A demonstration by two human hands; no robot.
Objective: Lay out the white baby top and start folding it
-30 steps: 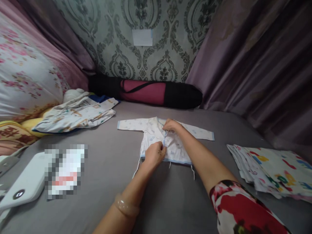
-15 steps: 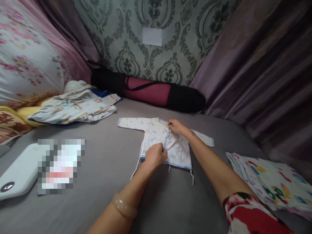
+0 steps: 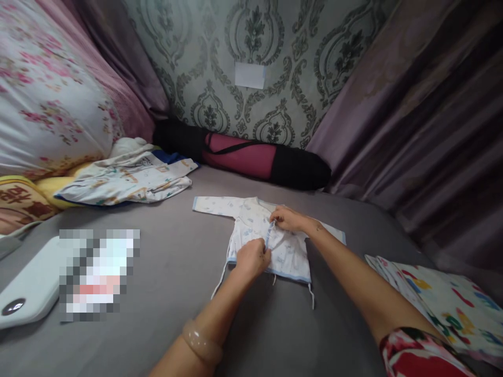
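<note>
Head | left hand (image 3: 251,257), right hand (image 3: 287,219) pinch baby shirt (image 3: 288,248) front edge | grey sheet (image 3: 168,283) around

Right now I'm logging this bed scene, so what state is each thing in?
Baby shirt: spread flat, sleeves out.
Left hand: pinching the shirt's blue front edge.
Right hand: pinching the same edge, higher up.
Printed cloths: stacked.
Patterned garment: loosely piled.
Rolled bag: lying on its side.

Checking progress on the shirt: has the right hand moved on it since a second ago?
Yes. The right hand has slid down the baby shirt placket from the collar, closer to the left hand.
</note>
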